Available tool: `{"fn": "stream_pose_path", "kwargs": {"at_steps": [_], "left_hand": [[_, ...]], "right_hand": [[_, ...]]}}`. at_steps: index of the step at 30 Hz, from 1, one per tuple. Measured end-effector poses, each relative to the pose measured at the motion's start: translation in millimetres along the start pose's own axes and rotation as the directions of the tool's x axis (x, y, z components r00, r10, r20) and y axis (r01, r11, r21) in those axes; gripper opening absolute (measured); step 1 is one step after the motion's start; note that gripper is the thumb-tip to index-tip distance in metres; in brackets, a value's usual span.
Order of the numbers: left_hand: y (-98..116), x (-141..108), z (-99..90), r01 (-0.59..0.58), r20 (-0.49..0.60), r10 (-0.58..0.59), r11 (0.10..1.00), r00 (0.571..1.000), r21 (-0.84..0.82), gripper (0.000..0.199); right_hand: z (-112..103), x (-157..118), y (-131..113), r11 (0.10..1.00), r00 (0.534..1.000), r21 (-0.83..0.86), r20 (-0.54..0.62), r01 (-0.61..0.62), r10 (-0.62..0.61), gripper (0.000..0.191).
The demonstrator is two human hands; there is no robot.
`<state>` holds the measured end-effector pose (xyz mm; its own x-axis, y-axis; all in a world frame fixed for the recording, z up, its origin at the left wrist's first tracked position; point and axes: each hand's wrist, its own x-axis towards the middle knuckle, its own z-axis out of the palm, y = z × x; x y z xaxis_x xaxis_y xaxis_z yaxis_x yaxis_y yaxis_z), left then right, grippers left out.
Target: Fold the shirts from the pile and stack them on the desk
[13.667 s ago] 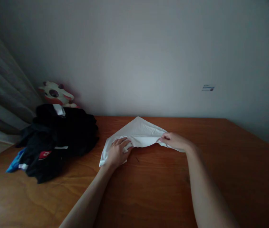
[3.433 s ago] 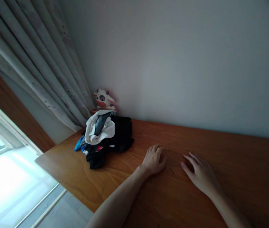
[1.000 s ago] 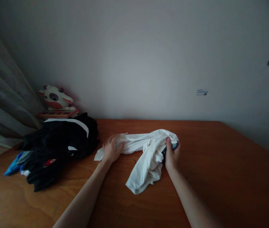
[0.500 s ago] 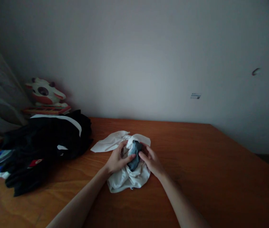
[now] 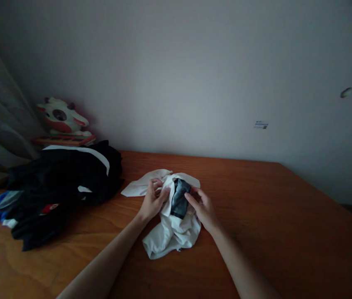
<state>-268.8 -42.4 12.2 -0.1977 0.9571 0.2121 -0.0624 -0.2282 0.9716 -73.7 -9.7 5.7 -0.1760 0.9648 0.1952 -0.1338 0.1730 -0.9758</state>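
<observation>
"On the table point(image 5: 257, 199), what had changed?"

"The dark piece point(image 5: 179, 200). Half a second earlier it was crumpled, with the left thumb over it; by then it was flatter and faced up, on the white cloth point(image 5: 172, 232)."

"Was it gripped?"

"By the right hand point(image 5: 205, 209), yes: thumb on top at its edge, fingers apparently behind. The left hand point(image 5: 152, 203) had moved off it to the white cloth beside it. Whether those fingers pinched anything, I couldn't tell."

"And what did that mean for the work?"

"More of the dark piece was uncovered, so I judged it easier to handle. The white cloth was rumpled under and around it."

"Anything nearby?"

"Black clothes point(image 5: 67, 172), heaped to the left, with a cow toy point(image 5: 62, 118) behind them."
</observation>
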Motion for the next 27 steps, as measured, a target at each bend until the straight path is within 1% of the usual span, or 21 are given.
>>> {"fn": "stream_pose_path", "kwargs": {"at_steps": [1,2,4,6,7,10,13,16,22,27], "left_hand": [[0,-1,0.0,-0.056,-0.018,0.057,0.997,0.998,0.061,0.047],[0,-1,-0.1,-0.103,-0.010,0.105,0.986,0.994,0.131,0.041],[4,-3,-0.8,-0.167,0.077,0.152,0.951,0.985,0.259,0.032],[11,-5,-1.2,-0.214,0.166,0.165,0.915,0.972,0.342,0.033],[14,-6,-1.0,-0.230,0.193,0.167,0.900,0.967,0.370,0.033],[19,-7,0.3,-0.238,0.226,0.151,0.870,0.962,0.432,0.032],[16,-7,0.8,-0.224,0.244,0.125,0.870,0.962,0.438,0.034],[13,-6,-0.5,-0.219,0.238,0.130,0.889,0.963,0.401,0.034],[16,-4,-3.0,-0.197,0.238,0.123,0.928,0.963,0.318,0.031],[18,-3,-4.5,-0.171,0.239,0.101,0.940,0.966,0.295,0.031]], "right_hand": [[1,0,0,1.000,1.000,0.004,-0.003,0.000,0.000,0.044],[1,0,-1,1.000,1.000,0.014,-0.011,0.002,-0.002,0.045],[3,0,-1,0.999,0.999,0.031,-0.038,0.016,-0.015,0.046],[3,-1,-1,0.999,0.998,0.032,-0.056,0.028,-0.026,0.047],[4,-1,-2,0.999,0.999,0.021,-0.048,0.026,-0.025,0.047],[3,-2,-3,0.999,1.000,-0.037,0.007,0.009,-0.009,0.047],[2,-4,-6,0.996,0.999,-0.089,0.050,0.012,-0.007,0.045],[1,-4,-7,0.994,0.998,-0.111,0.068,0.022,-0.014,0.043],[-2,-2,-5,0.998,0.998,-0.066,0.068,0.010,-0.005,0.042],[-3,-2,-7,0.999,0.996,-0.052,0.087,-0.004,0.009,0.039]]}}
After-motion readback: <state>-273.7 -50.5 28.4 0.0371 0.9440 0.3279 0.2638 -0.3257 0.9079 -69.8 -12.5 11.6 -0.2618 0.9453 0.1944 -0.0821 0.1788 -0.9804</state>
